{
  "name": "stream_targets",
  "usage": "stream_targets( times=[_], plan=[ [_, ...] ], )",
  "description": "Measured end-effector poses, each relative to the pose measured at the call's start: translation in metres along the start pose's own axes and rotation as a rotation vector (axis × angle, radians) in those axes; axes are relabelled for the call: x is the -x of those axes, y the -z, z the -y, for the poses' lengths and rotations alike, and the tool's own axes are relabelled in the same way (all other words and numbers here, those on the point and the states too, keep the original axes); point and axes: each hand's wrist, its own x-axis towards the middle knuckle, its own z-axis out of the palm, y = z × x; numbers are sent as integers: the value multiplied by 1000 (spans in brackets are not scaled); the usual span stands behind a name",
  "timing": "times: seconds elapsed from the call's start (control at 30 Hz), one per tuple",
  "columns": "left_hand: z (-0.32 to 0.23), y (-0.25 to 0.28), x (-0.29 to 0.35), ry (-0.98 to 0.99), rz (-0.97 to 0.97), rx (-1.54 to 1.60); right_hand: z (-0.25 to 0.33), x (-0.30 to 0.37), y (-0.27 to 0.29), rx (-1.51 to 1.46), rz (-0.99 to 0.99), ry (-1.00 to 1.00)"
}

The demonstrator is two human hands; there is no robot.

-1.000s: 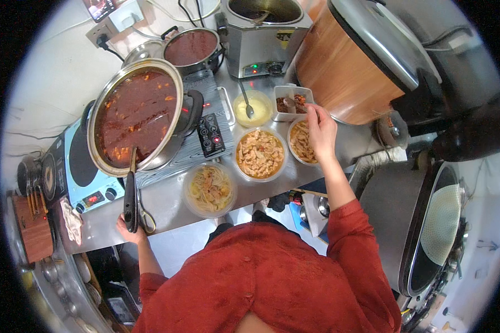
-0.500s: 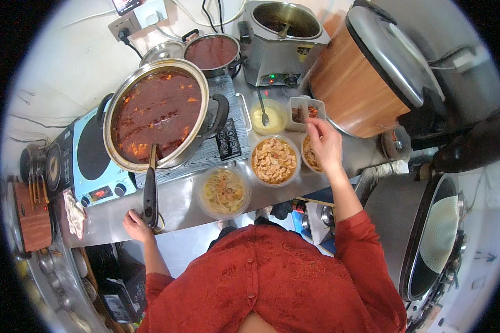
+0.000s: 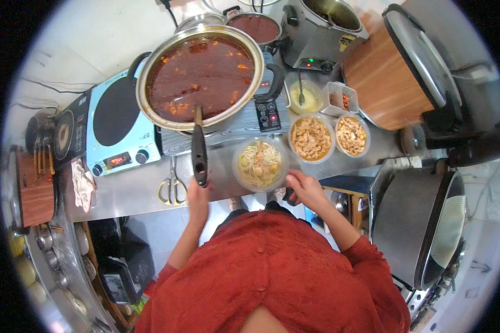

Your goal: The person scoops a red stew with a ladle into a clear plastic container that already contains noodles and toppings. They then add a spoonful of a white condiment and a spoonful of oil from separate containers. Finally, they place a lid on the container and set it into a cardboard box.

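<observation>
A clear round bowl of pale noodles (image 3: 260, 164) with bits of topping stands near the counter's front edge. Bent fingers of my right hand (image 3: 307, 190) are closed at its lower right rim. My left hand (image 3: 197, 201), blurred, is just below the end of the black ladle handle (image 3: 199, 155); its fingers are hard to make out. The ladle's head is sunk in a large pot of dark red broth (image 3: 203, 77). Right of the noodles sit a tub of sliced meat (image 3: 311, 139) and a smaller tub of meat pieces (image 3: 351, 136).
Scissors (image 3: 173, 183) lie left of the ladle handle, near a crumpled cloth (image 3: 83, 186) and a light blue cooker (image 3: 123, 119). Behind the tubs stand a pale yellow bowl with a spoon (image 3: 305, 99), a divided box (image 3: 339, 99), a metal warmer (image 3: 322, 39) and a wood-patterned cooker (image 3: 389, 77).
My right hand has come away from the smaller meat tub, down and left to the noodle bowl. My left hand has moved right from the counter edge by the scissors. The view has shifted.
</observation>
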Motion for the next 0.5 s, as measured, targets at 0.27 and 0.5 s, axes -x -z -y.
stream_targets(
  times=[0.27,0.5],
  plan=[
    [-9,-51,-38,53,487,-123,-25,-47,-63,-490,-80,-97],
    [-19,-11,-8,404,258,623,76,1,-37,253,-92,267]
  ],
)
